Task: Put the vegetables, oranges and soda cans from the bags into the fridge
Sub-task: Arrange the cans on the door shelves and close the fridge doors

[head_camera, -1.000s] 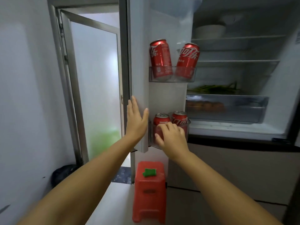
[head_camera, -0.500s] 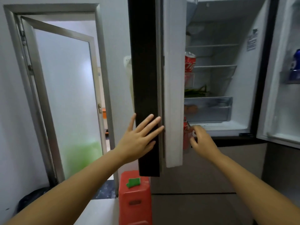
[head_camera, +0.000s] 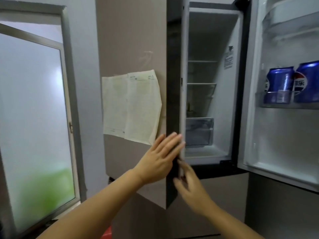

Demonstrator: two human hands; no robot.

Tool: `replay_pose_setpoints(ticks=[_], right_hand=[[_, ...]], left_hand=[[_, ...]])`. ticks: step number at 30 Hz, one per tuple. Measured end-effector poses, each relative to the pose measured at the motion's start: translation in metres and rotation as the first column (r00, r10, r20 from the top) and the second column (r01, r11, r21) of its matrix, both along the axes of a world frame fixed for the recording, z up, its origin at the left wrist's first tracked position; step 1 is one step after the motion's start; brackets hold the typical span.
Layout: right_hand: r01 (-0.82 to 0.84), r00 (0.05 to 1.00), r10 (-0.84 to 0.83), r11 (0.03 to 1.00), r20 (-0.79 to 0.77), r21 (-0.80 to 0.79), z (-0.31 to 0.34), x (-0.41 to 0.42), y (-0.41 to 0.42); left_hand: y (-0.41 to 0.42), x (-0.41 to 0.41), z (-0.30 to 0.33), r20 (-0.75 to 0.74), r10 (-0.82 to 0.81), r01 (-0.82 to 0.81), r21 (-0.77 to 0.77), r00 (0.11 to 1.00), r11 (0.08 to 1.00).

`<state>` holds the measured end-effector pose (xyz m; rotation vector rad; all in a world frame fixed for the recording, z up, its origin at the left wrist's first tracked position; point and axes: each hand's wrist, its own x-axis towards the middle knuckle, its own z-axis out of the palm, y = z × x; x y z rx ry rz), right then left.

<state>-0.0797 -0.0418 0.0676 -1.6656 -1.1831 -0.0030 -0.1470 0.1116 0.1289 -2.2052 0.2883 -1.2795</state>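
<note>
Pressing: left hand (head_camera: 161, 156) lay flat with straight fingers on the outer face of the left fridge door (head_camera: 133, 49), near its free edge, holding nothing.
Right hand: right hand (head_camera: 188, 183) was blurred just below and beside that door edge; fingers looked loosely spread, and I could not tell whether they touched the door. It held nothing.
Hands counted: two, both bare, both at the same door edge, close to each other.
Left door: swung most of the way toward the cabinet, leaving a narrow gap into the interior.
Papers: two pale sheets (head_camera: 133, 107) were stuck side by side on the door's outer face, overlapping, just above the left hand.
Fridge interior (head_camera: 207, 49): two thin shelves showed through the gap, with one clear drawer (head_camera: 200, 131) below them.
Right door (head_camera: 284, 135): stood wide open, well apart from the hands.
Soda cans: two blue cans (head_camera: 278, 84) stood upright and touching in the right door's rack (head_camera: 284, 105).
Room: one frosted glass door (head_camera: 34, 118) in a metal frame stood at the far left.
</note>
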Motion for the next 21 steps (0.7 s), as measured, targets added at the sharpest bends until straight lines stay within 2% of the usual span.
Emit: replay_pose_setpoints(ticks=[2,5,7,11,18,21], right_hand=[[-0.01,0.999,0.014,0.991,0.032,-0.134,-0.011,0.019,0.003],[-0.012,1.0,0.009,0.982,-0.016,-0.187,-0.014,0.047,0.016],[0.006,0.998,-0.018,0.979,-0.058,-0.205,-0.012,0.06,0.026],[0.111,0.993,-0.116,0.964,-0.008,-0.242,-0.014,0.087,0.043],[0.044,0.999,-0.049,0.967,-0.016,-0.251,-0.035,0.12,0.058],[0.105,0.992,-0.118,0.971,-0.047,-0.213,-0.034,0.123,0.066]], left_hand=[[0.001,0.031,0.004,0.039,0.08,-0.075,-0.12,0.996,0.99],[0.004,0.07,0.004,0.007,0.204,-0.199,-0.211,0.979,0.957],[0.008,0.092,0.004,-0.008,0.245,-0.241,-0.205,0.97,0.949],[0.021,0.127,0.004,-0.038,0.314,-0.315,-0.199,0.949,0.928],[0.03,0.15,-0.002,0.018,0.295,-0.285,-0.208,0.955,0.936],[0.03,0.155,0.001,0.0,0.329,-0.322,-0.211,0.944,0.923]])
